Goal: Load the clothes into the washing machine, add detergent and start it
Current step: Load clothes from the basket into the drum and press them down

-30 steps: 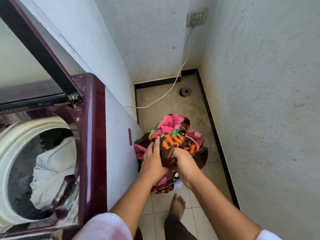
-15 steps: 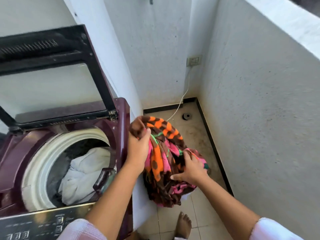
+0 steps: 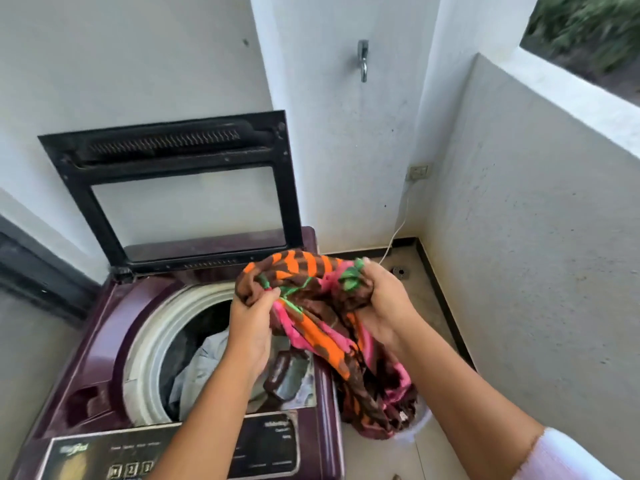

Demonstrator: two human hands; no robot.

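- washing machine (image 3: 104, 341): we're mid-loading. Glossy maroon top-loader, black-framed lid (image 3: 166, 143) up, round white-rimmed tub with a pale crumpled cloth (image 3: 204, 362) inside
- left hand (image 3: 251, 327): fingers curled round a bunch of the blanket (image 3: 304, 271), over the tub's right edge
- blanket: soft, fleecy-looking (brown with orange, pink, green), tail hanging into a white basket (image 3: 419, 427) on the floor
- right hand (image 3: 388, 310): gripping another bunch
- next, I'd guess: swing it left and lift the tail clear of the rim

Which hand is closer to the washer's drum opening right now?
Left. The left hand grips the patterned cloth over the right edge of the drum opening; the right hand grips it further right, past the machine's side.
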